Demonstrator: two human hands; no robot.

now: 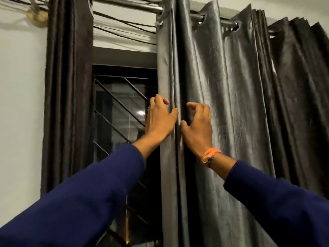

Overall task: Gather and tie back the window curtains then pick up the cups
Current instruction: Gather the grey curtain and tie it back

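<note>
Hands [161, 118] [197, 129] on grey curtain [231, 104] beside window [122, 111]

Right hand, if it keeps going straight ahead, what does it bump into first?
Probably the grey curtain: the right hand already hovers at its front fold, fingers curled, though contact is hard to judge.

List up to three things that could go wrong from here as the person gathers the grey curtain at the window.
1. The left hand and right hand only touch the front folds of the grey curtain, so the fabric may slip.
2. Pulling hard could strain the eyelets on the rod.
3. Loose cables run close behind the rod and might snag.
</note>
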